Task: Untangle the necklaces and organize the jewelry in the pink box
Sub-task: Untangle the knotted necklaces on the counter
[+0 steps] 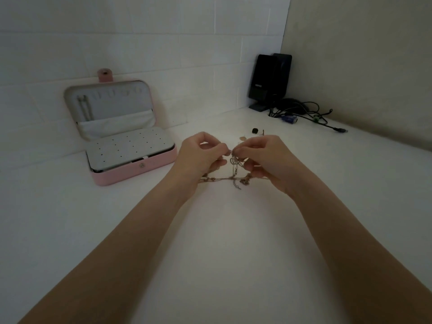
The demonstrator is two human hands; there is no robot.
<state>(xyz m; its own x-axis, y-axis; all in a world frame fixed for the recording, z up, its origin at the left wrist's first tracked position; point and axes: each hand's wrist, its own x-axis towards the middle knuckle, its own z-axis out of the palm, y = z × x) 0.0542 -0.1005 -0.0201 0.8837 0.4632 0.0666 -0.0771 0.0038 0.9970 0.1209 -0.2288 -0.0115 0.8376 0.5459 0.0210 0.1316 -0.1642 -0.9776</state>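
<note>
In the head view, you are working on the untangling step: your left hand [201,153] and right hand [264,157] are meeting over the white table [93,230], both with fingers curled in, pinching the tangled necklaces [233,174] at the top of the knot. The chains are hanging between your hands just above the tabletop, one strand stretching sideways beneath your wrists, a clasp end dangling. They are looking thin, metallic and closely snarled; how many there are I cannot tell. Next, I judge, you are needing to tease one loop free gently rather than pull. The pink box [131,170] is sitting open to your left, one chain seemingly already hanging in its lid. A few small pieces [255,131] are lying just beyond your fingers.
</note>
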